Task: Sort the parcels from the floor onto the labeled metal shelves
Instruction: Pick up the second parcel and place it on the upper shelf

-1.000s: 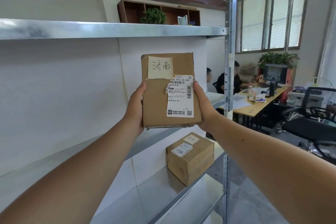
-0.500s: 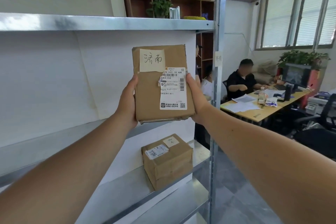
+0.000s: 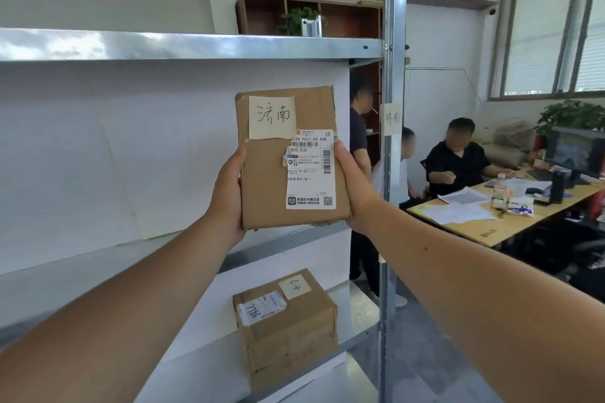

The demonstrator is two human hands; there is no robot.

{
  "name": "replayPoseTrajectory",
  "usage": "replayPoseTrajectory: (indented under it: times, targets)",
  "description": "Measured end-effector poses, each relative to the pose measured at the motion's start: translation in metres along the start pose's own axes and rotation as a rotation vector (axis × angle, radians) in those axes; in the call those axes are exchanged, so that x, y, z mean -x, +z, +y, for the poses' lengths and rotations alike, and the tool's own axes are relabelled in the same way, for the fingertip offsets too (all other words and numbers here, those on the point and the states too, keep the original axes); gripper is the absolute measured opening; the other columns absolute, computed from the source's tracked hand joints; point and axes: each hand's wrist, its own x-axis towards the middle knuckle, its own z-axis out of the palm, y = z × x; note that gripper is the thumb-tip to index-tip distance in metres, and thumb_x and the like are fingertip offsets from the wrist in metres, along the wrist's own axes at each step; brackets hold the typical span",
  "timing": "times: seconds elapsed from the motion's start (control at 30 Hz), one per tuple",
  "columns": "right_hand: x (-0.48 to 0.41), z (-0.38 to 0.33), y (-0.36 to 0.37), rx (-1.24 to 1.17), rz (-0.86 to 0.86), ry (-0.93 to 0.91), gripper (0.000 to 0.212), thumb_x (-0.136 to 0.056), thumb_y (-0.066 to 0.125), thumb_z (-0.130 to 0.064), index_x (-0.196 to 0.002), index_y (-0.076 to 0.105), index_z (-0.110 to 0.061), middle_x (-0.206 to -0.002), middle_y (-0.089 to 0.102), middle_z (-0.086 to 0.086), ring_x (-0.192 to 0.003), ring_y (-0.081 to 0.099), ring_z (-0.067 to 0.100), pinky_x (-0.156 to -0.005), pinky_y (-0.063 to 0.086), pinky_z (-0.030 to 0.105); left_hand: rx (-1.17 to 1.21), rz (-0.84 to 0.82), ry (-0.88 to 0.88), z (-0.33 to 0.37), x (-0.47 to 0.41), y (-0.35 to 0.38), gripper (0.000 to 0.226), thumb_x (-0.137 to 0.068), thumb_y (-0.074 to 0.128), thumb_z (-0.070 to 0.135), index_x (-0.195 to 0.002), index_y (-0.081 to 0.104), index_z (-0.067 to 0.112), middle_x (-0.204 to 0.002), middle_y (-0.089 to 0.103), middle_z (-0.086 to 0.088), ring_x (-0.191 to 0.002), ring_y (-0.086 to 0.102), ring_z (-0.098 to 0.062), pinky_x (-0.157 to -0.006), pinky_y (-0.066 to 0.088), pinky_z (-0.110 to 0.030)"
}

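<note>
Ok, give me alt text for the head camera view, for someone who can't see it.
The left hand and right hand hold a flat cardboard parcel upright before metal shelves; its handwritten note matches the paper label on the shelf post. A second parcel sits on a lower shelf.

view: head, single | faces: forward at metal shelves [image 3: 196,46] | range: close | right side: office desk [image 3: 491,231]

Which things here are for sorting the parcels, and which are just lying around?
For the job: held parcel, left hand, right hand, metal shelf, post label, shelved parcel.
Just lying about: desk, papers, black flask, potted plant.
</note>
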Motion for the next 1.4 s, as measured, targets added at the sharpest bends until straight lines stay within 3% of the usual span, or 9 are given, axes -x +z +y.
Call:
replayPoseTrajectory:
  times: [0.1,0.23,0.3,0.4,0.57,0.8,1.03,1.2,1.4]
  targets:
    - [-0.025,0.003,-0.019,-0.021,-0.022,0.022,0.035,-0.110,0.044,-0.050,-0.086,0.060,-0.030,-0.061,0.076,-0.012,-0.052,0.075,0.009,-0.073,0.056,0.047,-0.016,-0.002,0.025,-0.011,-0.019,0.012,0.052,-0.106,0.037,0.063,-0.137,0.068,0.035,-0.128,0.077,-0.003,-0.114,0.076,-0.030,-0.100,0.057,-0.055]
    - [-0.045,0.002,-0.037,-0.038,-0.047,0.081,0.056,-0.108,0.046,-0.055,-0.062,0.077,-0.041,-0.064,0.078,-0.010,-0.054,0.076,0.013,-0.086,0.055,0.063,-0.022,0.030,0.034,-0.018,-0.028,0.029,0.050,-0.106,0.037,0.061,-0.132,0.070,0.035,-0.126,0.078,-0.003,-0.113,0.076,-0.029,-0.091,0.060,-0.047]
    - [-0.059,0.000,-0.044,-0.055,-0.097,0.101,0.045,-0.103,0.045,-0.065,-0.086,0.080,-0.043,-0.081,0.083,-0.006,-0.066,0.081,0.019,-0.083,0.059,0.061,-0.032,0.047,0.044,-0.020,-0.033,0.038,0.051,-0.106,0.037,0.062,-0.133,0.070,0.036,-0.125,0.079,-0.003,-0.112,0.077,-0.029,-0.085,0.061,-0.045]
    - [-0.081,-0.004,-0.063,0.052,-0.140,0.101,0.061,-0.098,0.041,-0.077,-0.126,0.073,-0.032,-0.107,0.084,0.002,-0.083,0.082,0.027,-0.064,0.064,0.046,-0.049,0.089,0.061,-0.026,-0.037,0.059,0.052,-0.106,0.035,0.063,-0.134,0.069,0.036,-0.126,0.078,-0.003,-0.111,0.077,-0.029,-0.087,0.061,-0.047]
    - [-0.095,-0.015,-0.092,0.070,-0.250,0.135,0.069,-0.097,0.042,-0.078,-0.137,0.070,-0.030,-0.119,0.081,0.007,-0.090,0.080,0.032,-0.055,0.061,0.041,-0.021,0.190,0.078,-0.044,-0.032,0.091,0.053,-0.106,0.037,0.062,-0.138,0.067,0.032,-0.127,0.077,-0.005,-0.113,0.076,-0.030,-0.087,0.062,-0.048]
    - [-0.114,-0.028,-0.136,0.048,-0.379,0.169,0.065,-0.097,0.043,-0.077,-0.133,0.071,-0.031,-0.118,0.082,0.005,-0.089,0.081,0.029,-0.056,0.062,0.042,0.012,0.309,0.110,-0.065,-0.033,0.134,0.053,-0.105,0.041,0.062,-0.139,0.066,0.030,-0.128,0.077,-0.008,-0.116,0.074,-0.033,-0.096,0.059,-0.053]
    - [-0.124,-0.028,-0.152,-0.012,-0.445,0.191,0.058,-0.098,0.046,-0.073,-0.132,0.071,-0.033,-0.120,0.081,0.004,-0.098,0.081,0.028,-0.066,0.065,0.041,-0.006,0.339,0.121,-0.067,-0.030,0.154,0.051,-0.105,0.041,0.061,-0.137,0.067,0.031,-0.128,0.077,-0.007,-0.114,0.075,-0.032,-0.096,0.059,-0.053]
    - [-0.120,-0.025,-0.151,-0.049,-0.489,0.190,0.058,-0.101,0.044,-0.070,-0.138,0.068,-0.032,-0.122,0.080,0.005,-0.095,0.082,0.026,-0.062,0.065,0.037,-0.014,0.350,0.117,-0.069,-0.022,0.150,0.054,-0.104,0.042,0.063,-0.142,0.063,0.032,-0.133,0.074,-0.007,-0.120,0.072,-0.035,-0.103,0.055,-0.059]
    - [-0.115,-0.023,-0.143,-0.044,-0.467,0.188,0.048,-0.100,0.047,-0.070,-0.123,0.072,-0.037,-0.118,0.082,0.003,-0.100,0.081,0.028,-0.080,0.066,0.044,-0.027,0.345,0.115,-0.063,-0.017,0.144,0.050,-0.105,0.041,0.063,-0.140,0.064,0.035,-0.128,0.077,-0.004,-0.114,0.075,-0.031,-0.093,0.061,-0.052]
